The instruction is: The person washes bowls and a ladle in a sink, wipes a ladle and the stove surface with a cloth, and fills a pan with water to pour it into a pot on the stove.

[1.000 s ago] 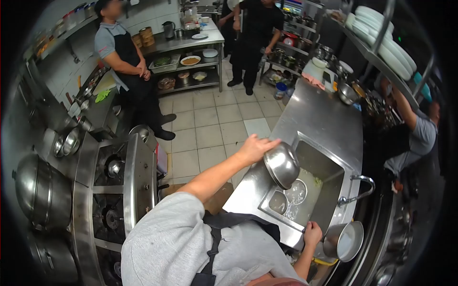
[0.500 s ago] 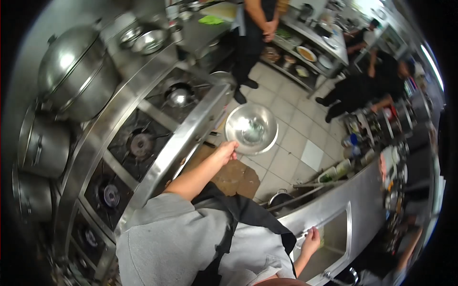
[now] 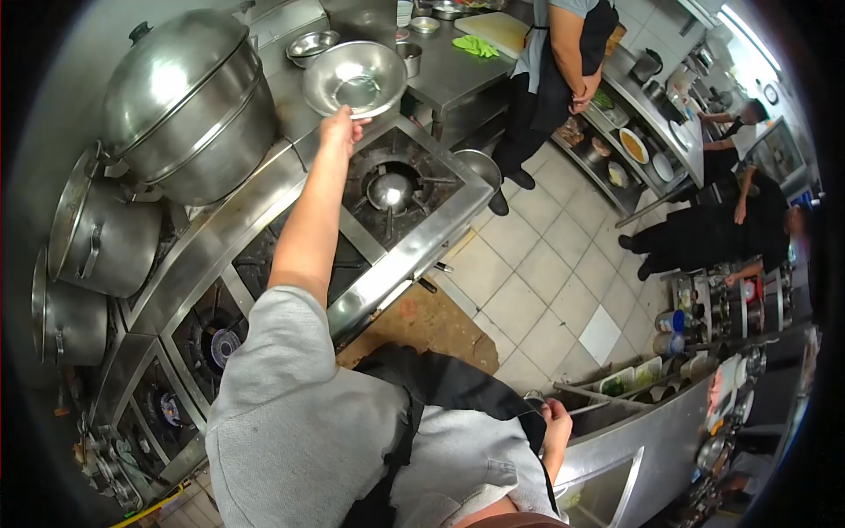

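Observation:
My left hand [image 3: 339,132] is closed on the near rim of a wide metal bowl [image 3: 330,84], arm stretched out over the stove [image 3: 370,251]. The bowl is tilted towards me, and a shiny patch shows at its bottom; I cannot tell whether it holds liquid. Behind it sits another metal bowl [image 3: 310,44], with a small metal pot [image 3: 409,58] to the right. Low on the right, my right hand [image 3: 554,429] has its fingers curled beside my black apron [image 3: 475,387] and the metal counter. Whatever may be in those fingers is hidden.
A large lidded steamer pot [image 3: 189,106] and more pots [image 3: 114,242] line the left side. A domed metal piece [image 3: 393,191] rests on a burner. A person in a dark apron [image 3: 563,79] stands ahead; other people are farther right. Brown cardboard [image 3: 422,326] lies on the tiled floor.
My left hand has carried the metal bowl from over the floor to the left and away, above the stove's far end. The view has turned, and my right hand appears a little further left.

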The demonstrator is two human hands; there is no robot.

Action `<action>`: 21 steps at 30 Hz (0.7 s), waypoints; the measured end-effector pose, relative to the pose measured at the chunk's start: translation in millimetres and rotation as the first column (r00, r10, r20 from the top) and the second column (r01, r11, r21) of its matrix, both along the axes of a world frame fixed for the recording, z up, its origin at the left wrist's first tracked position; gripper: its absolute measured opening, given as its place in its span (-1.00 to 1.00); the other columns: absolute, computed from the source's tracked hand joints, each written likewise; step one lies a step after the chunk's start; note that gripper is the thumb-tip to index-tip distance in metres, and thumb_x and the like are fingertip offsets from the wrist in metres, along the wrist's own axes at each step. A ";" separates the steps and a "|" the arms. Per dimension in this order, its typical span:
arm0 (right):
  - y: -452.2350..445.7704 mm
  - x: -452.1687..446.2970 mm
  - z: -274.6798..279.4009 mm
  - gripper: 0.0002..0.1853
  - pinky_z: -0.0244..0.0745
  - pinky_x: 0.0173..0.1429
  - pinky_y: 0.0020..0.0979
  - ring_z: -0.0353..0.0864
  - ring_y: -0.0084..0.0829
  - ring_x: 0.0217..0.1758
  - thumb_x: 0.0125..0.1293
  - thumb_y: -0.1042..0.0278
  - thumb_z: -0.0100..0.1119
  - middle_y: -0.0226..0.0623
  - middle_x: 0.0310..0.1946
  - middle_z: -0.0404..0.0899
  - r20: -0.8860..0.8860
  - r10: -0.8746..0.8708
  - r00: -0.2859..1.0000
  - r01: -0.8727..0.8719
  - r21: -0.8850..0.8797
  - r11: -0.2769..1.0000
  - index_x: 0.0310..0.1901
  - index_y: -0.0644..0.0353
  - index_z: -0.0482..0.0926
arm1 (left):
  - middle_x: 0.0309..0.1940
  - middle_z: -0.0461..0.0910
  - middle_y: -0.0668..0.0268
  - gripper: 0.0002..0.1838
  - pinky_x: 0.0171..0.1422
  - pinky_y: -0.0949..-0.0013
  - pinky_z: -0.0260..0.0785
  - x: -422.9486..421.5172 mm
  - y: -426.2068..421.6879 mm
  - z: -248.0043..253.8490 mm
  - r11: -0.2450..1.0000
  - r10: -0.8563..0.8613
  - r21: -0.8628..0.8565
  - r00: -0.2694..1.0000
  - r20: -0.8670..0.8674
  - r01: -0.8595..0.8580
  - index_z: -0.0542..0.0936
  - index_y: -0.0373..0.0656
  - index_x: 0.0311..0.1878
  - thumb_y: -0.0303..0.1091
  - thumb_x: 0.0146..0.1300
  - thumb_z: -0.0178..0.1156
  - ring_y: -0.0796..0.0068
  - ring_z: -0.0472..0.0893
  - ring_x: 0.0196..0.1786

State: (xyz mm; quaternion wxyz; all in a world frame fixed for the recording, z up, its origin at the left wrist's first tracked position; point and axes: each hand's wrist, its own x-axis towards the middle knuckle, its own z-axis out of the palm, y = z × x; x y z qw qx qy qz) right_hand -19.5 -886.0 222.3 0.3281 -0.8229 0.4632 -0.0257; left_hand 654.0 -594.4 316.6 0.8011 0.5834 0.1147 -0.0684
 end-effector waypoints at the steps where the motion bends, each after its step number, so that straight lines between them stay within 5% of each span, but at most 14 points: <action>1: -8.6 2.1 -9.8 -0.77 0.54 -0.02 -0.33 0.73 -0.26 -0.16 0.33 0.35 0.21 -0.08 -0.24 0.72 0.005 0.003 1.000 -0.003 0.002 1.000 -0.05 0.26 0.64 | -0.34 0.71 -0.01 -0.77 -0.61 0.48 0.34 9.1 1.9 7.7 1.000 0.019 0.016 1.000 0.024 -0.019 0.45 -0.27 -0.09 -0.33 0.29 -0.02 0.68 0.34 -0.73; 6: -46.9 40.3 -27.5 -0.76 0.56 -0.06 -0.32 0.73 -0.24 -0.22 0.32 0.33 0.21 -0.08 -0.28 0.72 -0.011 0.067 0.998 -0.067 0.012 0.998 -0.06 0.24 0.66 | -0.46 0.70 0.17 -0.77 -0.52 0.42 0.33 58.4 1.6 19.9 0.999 0.051 0.010 0.998 -0.039 -0.050 0.47 -0.19 -0.11 -0.25 0.39 -0.08 0.65 0.42 -0.68; 10: -93.2 80.3 -55.4 -0.73 0.57 -0.06 -0.27 0.72 -0.17 -0.24 0.31 0.25 0.20 -0.06 -0.29 0.71 -0.025 0.118 0.993 -0.117 0.021 0.993 -0.05 0.18 0.67 | -0.36 0.73 0.21 -0.74 -0.47 0.44 0.45 82.9 -11.8 14.0 0.994 0.103 0.048 0.993 -0.054 -0.100 0.43 -0.16 -0.05 -0.22 0.42 -0.16 0.70 0.41 -0.69; 14: -146.0 131.9 -71.4 -0.73 0.57 -0.03 -0.22 0.72 -0.12 -0.22 0.30 0.24 0.18 -0.05 -0.29 0.71 -0.056 0.217 0.975 -0.215 0.046 0.976 -0.04 0.14 0.66 | -0.09 0.72 0.18 -0.42 -0.35 0.51 0.51 83.3 -15.9 -6.3 0.984 -0.105 0.144 0.994 0.009 0.103 0.37 -0.22 0.25 0.08 0.41 0.08 0.55 0.68 -0.31; 15: -158.2 150.3 -73.9 -0.73 0.57 -0.03 -0.21 0.71 -0.12 -0.21 0.30 0.25 0.17 -0.05 -0.29 0.71 -0.042 0.250 0.967 -0.247 0.068 0.967 -0.04 0.14 0.66 | -0.14 0.72 0.11 -0.49 -0.46 0.51 0.46 79.4 -18.8 -28.4 0.991 -0.112 0.084 0.993 0.042 0.108 0.48 -0.30 0.09 0.02 0.40 0.12 0.46 0.69 -0.41; 18: -184.9 212.6 -73.7 -0.72 0.57 -0.03 -0.20 0.71 -0.10 -0.22 0.29 0.22 0.18 -0.05 -0.29 0.70 -0.032 0.357 0.934 -0.350 0.123 0.929 -0.05 0.13 0.67 | -0.24 0.72 0.10 -0.56 -0.50 0.48 0.41 -9.3 -45.6 -30.4 0.955 -0.154 0.258 0.988 0.021 0.143 0.49 -0.30 0.07 -0.08 0.39 0.15 0.46 0.63 -0.51; 21: -213.3 275.8 -105.2 -0.72 0.58 -0.10 -0.21 0.71 -0.13 -0.26 0.27 0.22 0.18 -0.07 -0.31 0.71 -0.005 0.598 0.801 -0.593 0.122 0.796 -0.06 0.15 0.67 | -0.27 0.71 0.17 -0.69 -0.44 0.50 0.43 -106.7 -55.5 -55.0 0.932 -0.275 0.222 0.958 -0.079 0.286 0.54 -0.19 0.01 -0.18 0.34 0.20 0.52 0.64 -0.47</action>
